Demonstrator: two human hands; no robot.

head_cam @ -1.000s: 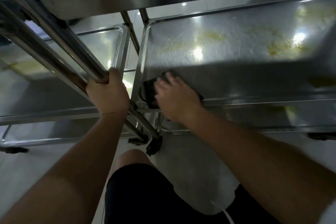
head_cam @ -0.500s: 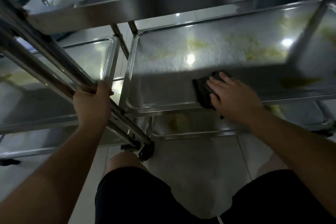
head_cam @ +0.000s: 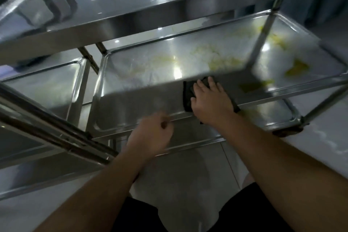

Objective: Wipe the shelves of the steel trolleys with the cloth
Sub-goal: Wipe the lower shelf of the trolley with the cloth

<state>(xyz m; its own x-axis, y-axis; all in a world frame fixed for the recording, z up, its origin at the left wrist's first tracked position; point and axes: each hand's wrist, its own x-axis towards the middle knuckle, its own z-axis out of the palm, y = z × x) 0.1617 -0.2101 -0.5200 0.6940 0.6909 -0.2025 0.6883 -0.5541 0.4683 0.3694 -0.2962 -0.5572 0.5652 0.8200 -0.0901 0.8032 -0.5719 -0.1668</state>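
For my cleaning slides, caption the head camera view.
Right hand presses a dark cloth flat on a yellow-stained steel trolley shelf; left hand hovers loosely curled.

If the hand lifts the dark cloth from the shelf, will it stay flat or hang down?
The dark cloth probably hangs limp: it lies flat under the right hand and follows the shelf. It likely slides easily on the smooth steel. It looks thin, so probably light, unless it is wet, which cannot be told.

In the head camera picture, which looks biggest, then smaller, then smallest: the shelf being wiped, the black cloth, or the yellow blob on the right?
1. Shelf, by far the largest.
2. Black cloth, partly under the right hand.
3. Yellow blob, though it lies farther from the camera.
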